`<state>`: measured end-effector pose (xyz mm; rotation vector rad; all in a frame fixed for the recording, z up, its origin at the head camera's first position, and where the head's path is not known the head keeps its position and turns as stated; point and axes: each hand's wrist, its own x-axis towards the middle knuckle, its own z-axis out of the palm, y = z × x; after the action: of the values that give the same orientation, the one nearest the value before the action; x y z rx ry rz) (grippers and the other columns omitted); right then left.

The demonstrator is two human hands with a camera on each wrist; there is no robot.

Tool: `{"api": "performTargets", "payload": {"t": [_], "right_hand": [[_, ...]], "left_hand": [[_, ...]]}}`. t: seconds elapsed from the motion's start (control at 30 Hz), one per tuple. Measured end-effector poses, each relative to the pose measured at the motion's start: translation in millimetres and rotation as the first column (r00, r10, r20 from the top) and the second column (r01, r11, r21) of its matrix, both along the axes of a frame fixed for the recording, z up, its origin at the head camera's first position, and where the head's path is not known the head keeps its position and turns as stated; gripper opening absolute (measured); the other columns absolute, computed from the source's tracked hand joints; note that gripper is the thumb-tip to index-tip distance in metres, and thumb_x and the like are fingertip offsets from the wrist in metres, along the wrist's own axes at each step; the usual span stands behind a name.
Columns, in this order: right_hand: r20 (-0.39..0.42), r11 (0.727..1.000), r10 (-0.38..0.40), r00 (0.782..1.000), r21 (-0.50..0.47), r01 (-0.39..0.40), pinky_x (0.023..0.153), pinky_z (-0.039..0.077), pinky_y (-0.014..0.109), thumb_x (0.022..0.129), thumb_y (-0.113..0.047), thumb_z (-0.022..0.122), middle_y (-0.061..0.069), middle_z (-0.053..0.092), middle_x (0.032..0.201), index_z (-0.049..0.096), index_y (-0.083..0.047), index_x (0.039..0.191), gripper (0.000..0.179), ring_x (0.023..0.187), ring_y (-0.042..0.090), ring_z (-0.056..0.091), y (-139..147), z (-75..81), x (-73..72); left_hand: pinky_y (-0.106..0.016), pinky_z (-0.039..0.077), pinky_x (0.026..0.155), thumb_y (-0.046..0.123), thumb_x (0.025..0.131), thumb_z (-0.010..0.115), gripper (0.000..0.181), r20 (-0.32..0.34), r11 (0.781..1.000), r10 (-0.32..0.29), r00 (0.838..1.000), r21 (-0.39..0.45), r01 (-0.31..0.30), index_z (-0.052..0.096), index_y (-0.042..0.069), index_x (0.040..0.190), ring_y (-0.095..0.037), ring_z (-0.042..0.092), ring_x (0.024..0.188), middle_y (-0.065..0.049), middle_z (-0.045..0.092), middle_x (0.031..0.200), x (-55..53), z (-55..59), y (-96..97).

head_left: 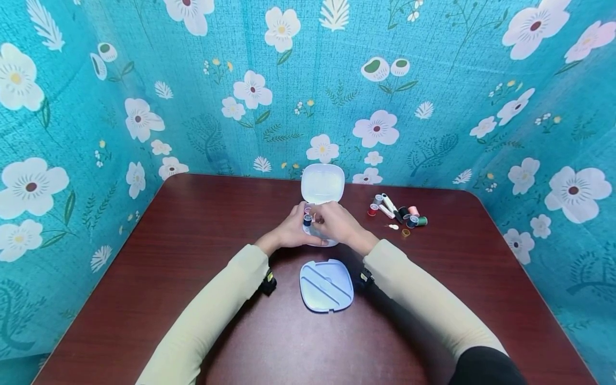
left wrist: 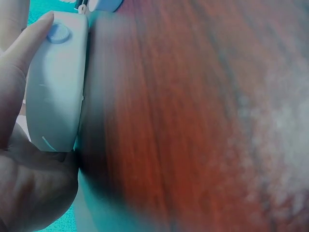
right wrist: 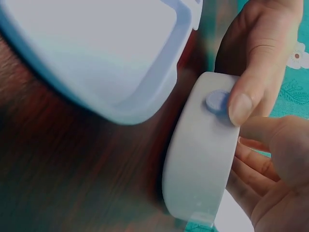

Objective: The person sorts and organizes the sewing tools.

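A white sewing box (head_left: pixel 332 243) stands at the far middle of the table, its lid (head_left: pixel 322 183) raised behind it. My left hand (head_left: pixel 290 229) grips the box's left side, its thumb lying along the front wall beside a round blue button (right wrist: pixel 217 101). Inside, at the left, sit a dark blue thread spool (head_left: pixel 307 220) and a pink one (head_left: pixel 307 210). My right hand (head_left: pixel 337 222) reaches over the box from the right with its fingers bent down into it. I cannot tell whether those fingertips hold something.
A pale blue divided tray (head_left: pixel 328 299) lies on the table in front of the box. To the right are several thread spools, among them a red one (head_left: pixel 372 210) and a green one (head_left: pixel 422 221), white and black tools, and a gold ring (head_left: pixel 406 233). Flowered cloth (head_left: pixel 289 107) hangs behind.
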<state>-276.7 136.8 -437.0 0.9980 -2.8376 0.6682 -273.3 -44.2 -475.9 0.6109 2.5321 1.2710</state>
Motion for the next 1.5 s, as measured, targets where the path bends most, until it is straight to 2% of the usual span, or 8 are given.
{"api": "performTargets", "payload": {"t": [0.17,0.43,0.67,0.93,1.13,1.33,1.5], "right_hand": [[0.018,0.999,-0.034,0.999,0.006,0.034,0.077,0.058,0.038,0.088,-0.010,0.079,0.006,0.073,0.090,0.076,-0.006,0.109,0.021,0.083,0.021,0.068,6.6,3.9,3.6],[0.005,0.993,-0.095,0.995,0.065,0.094,0.082,0.058,0.042,0.091,-0.019,0.079,0.007,0.073,0.105,0.076,-0.007,0.115,0.027,0.095,0.023,0.068,16.3,1.9,9.5],[0.001,0.990,-0.129,0.992,0.055,0.129,0.080,0.058,0.043,0.091,-0.021,0.079,0.006,0.071,0.107,0.077,-0.009,0.115,0.027,0.097,0.024,0.069,24.6,1.5,12.7],[-0.008,0.989,-0.141,0.990,0.035,0.141,0.084,0.058,0.044,0.091,-0.021,0.077,0.008,0.070,0.112,0.075,-0.006,0.117,0.030,0.101,0.026,0.069,32.7,3.3,15.5],[-0.046,0.987,-0.157,0.987,0.018,0.157,0.079,0.058,0.042,0.091,-0.020,0.076,0.008,0.069,0.112,0.076,-0.007,0.112,0.025,0.097,0.025,0.069,40.0,1.1,16.3],[-0.044,0.984,-0.179,0.983,0.014,0.180,0.075,0.056,0.039,0.091,-0.020,0.075,0.008,0.069,0.109,0.076,-0.007,0.112,0.025,0.088,0.023,0.064,44.7,0.6,18.4],[-0.034,0.981,-0.194,0.980,0.012,0.195,0.073,0.054,0.038,0.091,-0.020,0.077,0.007,0.068,0.109,0.076,-0.007,0.113,0.025,0.087,0.024,0.064,46.5,1.7,20.3]], "left_hand": [[-0.043,0.041,0.106,0.047,0.069,0.094,0.109,-0.001,1.000,0.010,1.000,0.010,-0.010,0.027,0.012,0.148,-0.024,0.043,0.126,-0.011,0.036,0.140,-0.2,1.7,-0.2],[-0.042,0.043,0.105,0.050,0.069,0.093,0.116,0.006,1.000,0.017,1.000,-0.015,-0.017,0.023,0.011,0.152,-0.023,0.046,0.122,-0.012,0.036,0.140,0.4,0.7,-0.6],[-0.041,0.042,0.105,0.049,0.069,0.093,0.115,0.009,1.000,0.020,1.000,-0.015,-0.020,0.024,0.011,0.152,-0.023,0.046,0.122,-0.011,0.036,0.140,0.6,0.3,0.4],[-0.042,0.041,0.106,0.049,0.068,0.094,0.117,0.009,0.999,0.029,1.000,-0.016,-0.029,0.023,0.010,0.152,-0.023,0.046,0.123,-0.011,0.037,0.141,1.0,1.5,1.2],[-0.041,0.041,0.107,0.048,0.067,0.095,0.118,0.004,0.999,0.036,0.999,-0.015,-0.036,0.024,0.009,0.152,-0.023,0.046,0.124,-0.011,0.038,0.140,1.8,0.6,2.0],[-0.041,0.041,0.106,0.048,0.066,0.096,0.120,0.005,0.999,0.042,0.999,-0.007,-0.042,0.023,0.008,0.153,-0.024,0.046,0.124,-0.011,0.039,0.140,3.0,1.1,1.9],[-0.040,0.041,0.106,0.049,0.067,0.095,0.119,0.012,0.999,0.039,0.999,-0.018,-0.039,0.022,0.010,0.153,-0.022,0.045,0.125,-0.010,0.038,0.140,2.0,0.2,2.2]]}}
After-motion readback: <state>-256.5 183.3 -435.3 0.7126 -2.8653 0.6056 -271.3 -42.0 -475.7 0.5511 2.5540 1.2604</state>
